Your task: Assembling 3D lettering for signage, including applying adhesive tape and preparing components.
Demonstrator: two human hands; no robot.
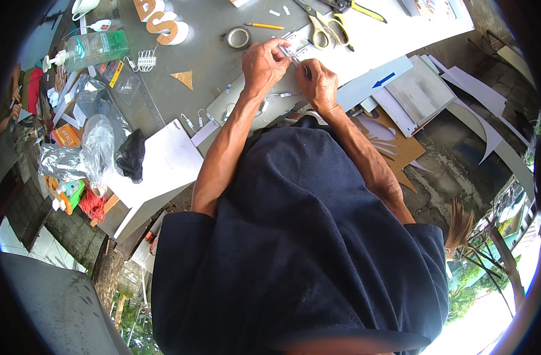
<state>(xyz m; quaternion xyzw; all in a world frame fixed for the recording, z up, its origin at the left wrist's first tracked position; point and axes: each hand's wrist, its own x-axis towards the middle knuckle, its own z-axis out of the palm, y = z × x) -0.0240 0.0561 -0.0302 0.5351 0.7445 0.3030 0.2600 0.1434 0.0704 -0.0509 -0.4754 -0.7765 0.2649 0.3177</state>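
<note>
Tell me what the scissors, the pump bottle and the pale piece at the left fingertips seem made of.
Scissors: blades look like grey metal; handles likely plastic, thick tan loops. Pump bottle: apparently smooth plastic, by its translucent greenish wall. Pale piece: perhaps plastic, judging by its smooth look, but too small to be sure.

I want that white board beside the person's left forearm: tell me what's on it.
A crumpled black bag and clear plastic overlap the left part of the white board; whatever they cover can't be seen.
</note>
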